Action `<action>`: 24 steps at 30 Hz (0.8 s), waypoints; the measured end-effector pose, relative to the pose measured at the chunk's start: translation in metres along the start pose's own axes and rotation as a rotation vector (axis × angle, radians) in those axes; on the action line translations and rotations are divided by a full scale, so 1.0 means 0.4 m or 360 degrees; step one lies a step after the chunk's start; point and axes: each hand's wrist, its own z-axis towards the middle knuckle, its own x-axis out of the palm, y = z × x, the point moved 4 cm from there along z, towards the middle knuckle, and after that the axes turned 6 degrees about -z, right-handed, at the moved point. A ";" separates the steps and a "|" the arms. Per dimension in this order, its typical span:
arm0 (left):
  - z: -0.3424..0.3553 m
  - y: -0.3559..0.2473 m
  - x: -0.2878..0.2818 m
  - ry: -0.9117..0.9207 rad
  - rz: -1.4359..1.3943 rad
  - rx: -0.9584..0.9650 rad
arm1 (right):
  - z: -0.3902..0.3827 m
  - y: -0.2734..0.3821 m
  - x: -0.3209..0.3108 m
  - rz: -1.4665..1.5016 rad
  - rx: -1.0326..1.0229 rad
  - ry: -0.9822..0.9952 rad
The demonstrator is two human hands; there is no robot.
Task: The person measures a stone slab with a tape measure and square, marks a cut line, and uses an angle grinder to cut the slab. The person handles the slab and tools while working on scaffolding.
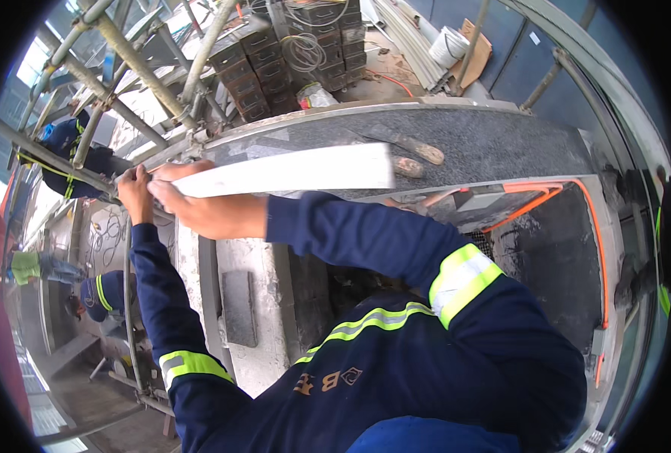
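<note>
A long white strip (290,168) lies across the upper middle of my view, with my right hand (203,211) closed round its left end. My left hand (135,192) is just beside that end, fingers curled by a scaffold tube (79,170); what it holds is hidden or too small to tell. Behind the strip, two tools with worn wooden handles (426,153) lie on a dark speckled stone ledge (509,136). Below the ledge, on the right, is a dark recess (547,257) edged with orange conduit (601,264).
Scaffolding (113,45) fills the upper left, where a co-worker (64,140) bends among tubes; two others (105,294) work lower left. Stacked dark blocks (275,53), coiled cable and a white bucket (449,49) stand behind the ledge. A grey slab (239,309) lies on a pale beam below.
</note>
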 end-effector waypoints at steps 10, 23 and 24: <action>-0.321 -0.101 0.002 0.0513 0.0038 -0.0125 | -0.508 0.016 -0.490 0.0040 0.0629 -0.0433; -0.295 -0.717 0.421 0.0717 -0.0148 0.0668 | -0.644 -0.253 -1.068 -0.1466 0.0696 -0.0805; -0.316 -0.729 0.469 0.0740 -0.0123 0.0641 | -0.613 -0.314 -1.113 -0.1355 0.0758 -0.0680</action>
